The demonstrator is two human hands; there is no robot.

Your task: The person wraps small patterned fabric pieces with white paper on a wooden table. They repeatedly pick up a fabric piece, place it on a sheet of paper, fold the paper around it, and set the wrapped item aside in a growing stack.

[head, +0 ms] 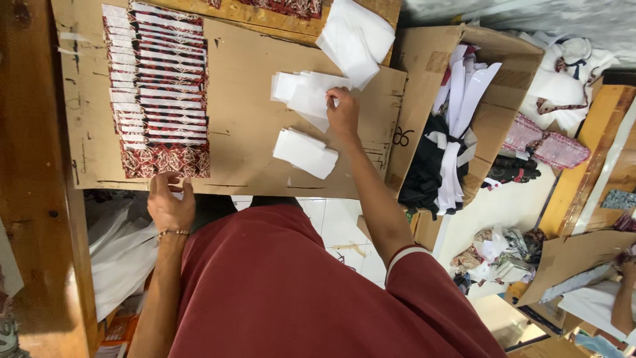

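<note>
— What has the right hand (342, 111) got?

— Its fingertips are pinched shut on the top sheet of a fanned pile of white paper pieces (306, 93), lying on the cardboard sheet (242, 119); a second small stack of white pieces (305, 152) lies just below the hand, apart from it; a looser bunch of white sheets (356, 38) lies just above the fan.

— And the left hand (169, 202)?

— Fingers curled over the near edge of the cardboard, gripping that edge and nothing else; just beyond its fingers lies a row of overlapped red patterned cloth pieces with white strips (159, 89).

— Anything beside the right hand?

— A cardboard box (493, 113) of white and black cloth strips, past the wrist.
</note>
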